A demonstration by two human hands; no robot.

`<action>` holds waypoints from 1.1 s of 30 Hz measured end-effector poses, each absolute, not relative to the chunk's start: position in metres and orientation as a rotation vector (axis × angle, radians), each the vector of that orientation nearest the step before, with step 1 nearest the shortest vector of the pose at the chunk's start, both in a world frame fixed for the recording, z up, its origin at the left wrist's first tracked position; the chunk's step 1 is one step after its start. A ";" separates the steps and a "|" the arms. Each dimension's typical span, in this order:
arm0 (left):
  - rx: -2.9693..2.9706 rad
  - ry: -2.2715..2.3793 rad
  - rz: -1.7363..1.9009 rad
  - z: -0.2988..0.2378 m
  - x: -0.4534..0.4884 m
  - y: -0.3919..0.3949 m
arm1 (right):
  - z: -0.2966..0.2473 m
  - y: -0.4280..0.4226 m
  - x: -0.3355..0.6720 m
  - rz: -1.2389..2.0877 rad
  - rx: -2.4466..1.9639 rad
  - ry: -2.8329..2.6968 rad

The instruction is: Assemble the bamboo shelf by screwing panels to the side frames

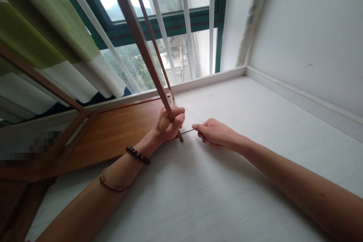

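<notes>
floor (pixel 176 196): whitish, faintly streaked | on it: brown wooden furniture piece (pixel 127 126), left side

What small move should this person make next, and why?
Probably a slight twist of the thin metal rod with the right hand: its fingers pinch one end, and the other appears to meet the wooden bar near its lower end. The left hand grips that bar, which should steady it. Any screw there is too small to make out.
</notes>
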State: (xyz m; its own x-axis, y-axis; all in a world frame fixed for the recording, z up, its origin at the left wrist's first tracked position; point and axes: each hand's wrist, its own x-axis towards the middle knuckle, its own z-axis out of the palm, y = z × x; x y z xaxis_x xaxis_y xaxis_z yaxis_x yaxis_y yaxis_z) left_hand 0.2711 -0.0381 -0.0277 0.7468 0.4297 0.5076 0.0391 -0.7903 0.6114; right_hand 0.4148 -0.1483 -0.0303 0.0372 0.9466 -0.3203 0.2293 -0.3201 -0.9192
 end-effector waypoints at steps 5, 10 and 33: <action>2.356 0.346 0.874 -0.025 0.271 -0.039 | -0.042 -0.148 0.421 1.238 -1.457 -1.219; 2.355 0.353 0.877 -0.026 0.271 -0.039 | -0.043 -0.148 0.439 1.473 -1.180 -1.195; 2.382 0.321 0.855 -0.026 0.270 -0.039 | -0.042 -0.146 0.428 1.523 -1.257 -1.071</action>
